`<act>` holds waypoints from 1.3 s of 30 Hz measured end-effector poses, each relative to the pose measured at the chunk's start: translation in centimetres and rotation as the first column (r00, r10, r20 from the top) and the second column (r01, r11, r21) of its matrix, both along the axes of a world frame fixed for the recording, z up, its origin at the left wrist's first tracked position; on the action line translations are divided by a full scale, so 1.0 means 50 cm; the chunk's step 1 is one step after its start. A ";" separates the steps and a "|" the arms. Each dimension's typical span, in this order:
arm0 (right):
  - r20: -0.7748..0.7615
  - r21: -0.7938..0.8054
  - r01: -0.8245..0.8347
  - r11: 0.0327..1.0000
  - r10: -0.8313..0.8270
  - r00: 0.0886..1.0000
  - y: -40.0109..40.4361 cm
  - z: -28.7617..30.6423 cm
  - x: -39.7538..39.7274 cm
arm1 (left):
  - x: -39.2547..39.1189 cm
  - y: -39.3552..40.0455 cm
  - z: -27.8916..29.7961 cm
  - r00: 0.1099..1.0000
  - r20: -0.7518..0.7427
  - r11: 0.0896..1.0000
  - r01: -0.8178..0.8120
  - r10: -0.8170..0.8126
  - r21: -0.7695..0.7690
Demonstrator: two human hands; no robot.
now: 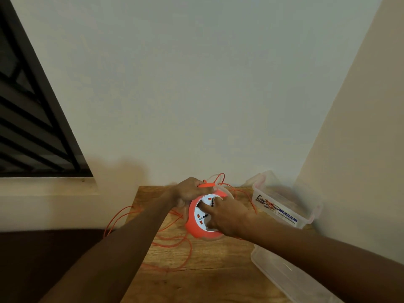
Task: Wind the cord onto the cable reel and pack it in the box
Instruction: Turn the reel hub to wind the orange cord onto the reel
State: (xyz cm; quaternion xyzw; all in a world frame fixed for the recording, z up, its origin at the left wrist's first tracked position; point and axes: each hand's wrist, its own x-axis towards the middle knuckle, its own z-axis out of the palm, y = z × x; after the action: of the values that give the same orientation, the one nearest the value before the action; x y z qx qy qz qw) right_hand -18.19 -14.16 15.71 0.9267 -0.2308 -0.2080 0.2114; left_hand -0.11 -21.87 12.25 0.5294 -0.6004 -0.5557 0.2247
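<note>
A: Where's the round orange plastic cable reel with the white socket face (205,215)?

B: On the brown wooden desk (214,274), tipped up near the wall. The left hand (190,190) grips the orange handle at its top; the right hand (227,217) lies on the white face, one finger curled into a recess as if cranking.

A: And the thin orange cord (172,243)?

B: Mostly loose, looping over the desk and off its left edge.

A: Risks?

B: I'd guess the slack loops could knot or catch the desk edge and jam the winding. Smooth plastic might also slip under the finger.

A: The box?

B: The clear plastic box with clip latches (284,206) sits open just right of the reel, and its clear lid (290,278) lies nearer.
</note>
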 end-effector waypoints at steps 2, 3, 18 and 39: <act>-0.026 -0.049 0.001 0.999 -0.002 1.000 0.005 0.005 0.004 | 0.002 -0.001 0.000 1.000 0.021 1.000 -0.014 0.015 -0.018; -0.029 -0.061 -0.007 0.998 0.005 1.000 0.007 0.010 0.005 | 0.003 0.000 0.001 0.999 0.040 0.999 -0.012 0.013 -0.031; -0.130 -0.149 -0.229 0.962 0.211 0.969 -0.038 0.034 -0.009 | -0.012 0.005 0.025 0.997 -0.049 0.998 -0.051 0.052 0.022; 0.660 0.743 0.360 0.564 -0.704 -0.262 -0.051 -0.037 0.023 | -0.096 0.007 0.016 0.770 -0.413 0.778 -0.597 0.486 -0.195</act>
State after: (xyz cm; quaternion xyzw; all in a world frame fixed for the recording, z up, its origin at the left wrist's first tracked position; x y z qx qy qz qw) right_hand -17.02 -16.69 13.85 0.6104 -0.6636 0.3593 -0.2407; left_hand -4.89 -21.50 13.06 0.5343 -0.4520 -0.4449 0.5588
